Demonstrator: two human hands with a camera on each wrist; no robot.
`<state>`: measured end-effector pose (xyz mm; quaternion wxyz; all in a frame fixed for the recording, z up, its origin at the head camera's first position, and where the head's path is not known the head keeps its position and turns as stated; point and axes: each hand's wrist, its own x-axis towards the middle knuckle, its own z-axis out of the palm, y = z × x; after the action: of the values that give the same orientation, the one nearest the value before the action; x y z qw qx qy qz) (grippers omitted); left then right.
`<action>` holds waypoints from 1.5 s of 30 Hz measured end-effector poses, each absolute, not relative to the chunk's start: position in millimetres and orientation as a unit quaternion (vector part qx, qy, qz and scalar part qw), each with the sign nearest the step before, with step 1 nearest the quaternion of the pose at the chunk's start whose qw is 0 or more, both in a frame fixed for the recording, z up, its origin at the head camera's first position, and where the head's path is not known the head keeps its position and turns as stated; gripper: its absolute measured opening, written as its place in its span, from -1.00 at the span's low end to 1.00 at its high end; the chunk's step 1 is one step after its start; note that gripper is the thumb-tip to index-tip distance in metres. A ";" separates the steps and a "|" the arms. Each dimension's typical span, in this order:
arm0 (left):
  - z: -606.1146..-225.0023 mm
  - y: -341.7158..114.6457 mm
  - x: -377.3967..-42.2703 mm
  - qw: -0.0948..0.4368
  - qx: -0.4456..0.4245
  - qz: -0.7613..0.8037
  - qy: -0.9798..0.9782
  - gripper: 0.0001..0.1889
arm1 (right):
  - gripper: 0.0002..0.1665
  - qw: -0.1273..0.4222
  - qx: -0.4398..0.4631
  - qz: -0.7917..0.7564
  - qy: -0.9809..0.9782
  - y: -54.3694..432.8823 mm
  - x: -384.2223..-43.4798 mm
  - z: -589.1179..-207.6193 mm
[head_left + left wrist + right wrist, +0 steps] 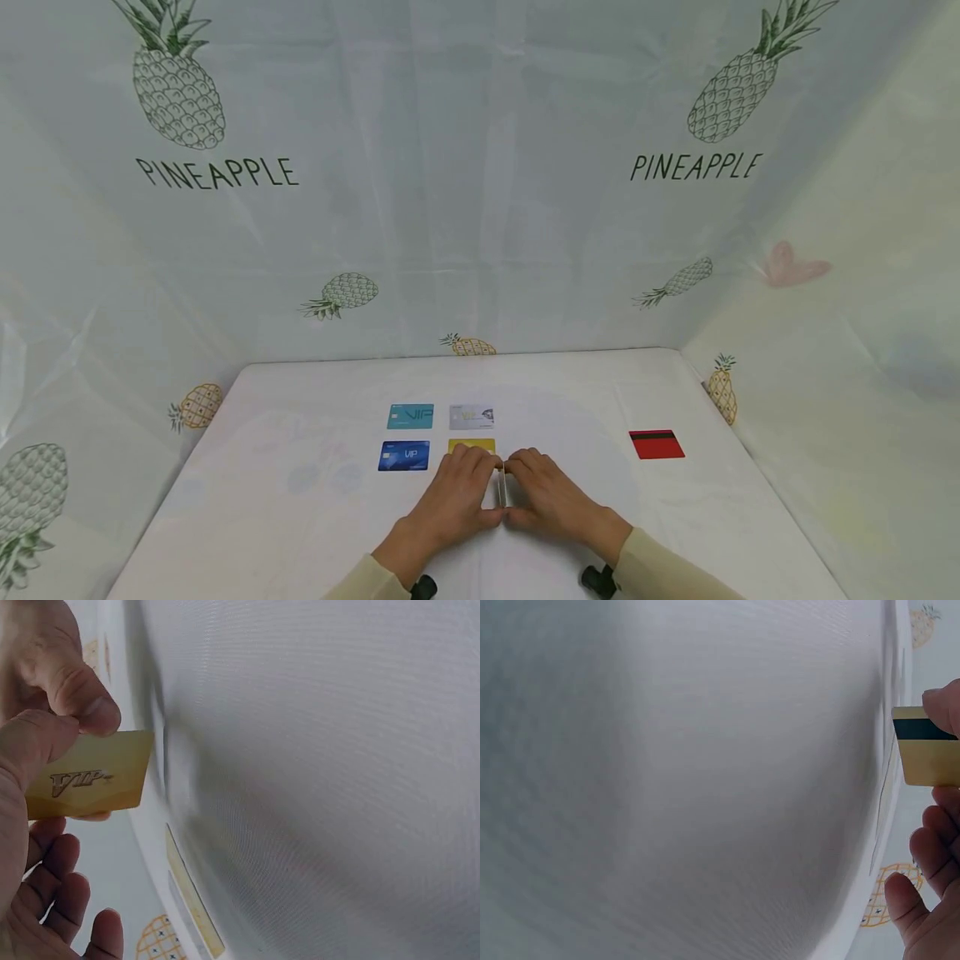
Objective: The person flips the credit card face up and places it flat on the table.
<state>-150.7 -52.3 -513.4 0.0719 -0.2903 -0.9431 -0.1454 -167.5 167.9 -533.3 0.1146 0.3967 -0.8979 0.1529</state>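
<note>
Both hands hold a gold VIP card (90,776) between them. In the head view the card (502,490) stands nearly edge-on, at the middle front of the table. My left hand (459,490) pinches it from the left between thumb and fingers, and my right hand (553,493) pinches it from the right. The left wrist view shows its printed face, partly covered by the thumbs. From the right wrist the back of the card (930,761) shows a dark stripe. Just beyond the fingertips lies a yellow card (472,444), partly hidden by the left hand.
On the white table (300,517) lie a teal VIP card (410,417), a silver card (472,417) and a blue VIP card (404,456). A red card with a black stripe (657,445) lies apart on the right. Pineapple-printed sheeting (465,208) encloses the table's back and sides.
</note>
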 end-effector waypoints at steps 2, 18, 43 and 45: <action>-513.7 -52.0 -150.6 0.070 -0.290 -0.146 -0.943 -0.32 | -0.34 0.117 0.398 0.152 -0.897 167.6 -167.7 -534.6; -514.2 -46.8 -151.0 0.066 -0.244 -0.132 -0.958 -0.41 | -0.28 0.168 0.391 0.127 -0.896 175.2 -170.6 -525.5; -523.4 -37.5 -161.2 0.083 -0.239 -0.066 -0.965 -0.33 | -0.31 0.180 0.385 0.055 -0.903 191.4 -176.6 -520.6; -523.9 -37.8 -163.0 0.087 -0.232 -0.058 -0.967 -0.33 | -0.31 0.187 0.384 0.060 -0.902 196.0 -178.5 -521.2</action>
<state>-163.0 -37.8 -523.9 0.0865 -0.2316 -0.9672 -0.0583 -178.5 196.0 -521.2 0.1869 0.3842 -0.9022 0.0595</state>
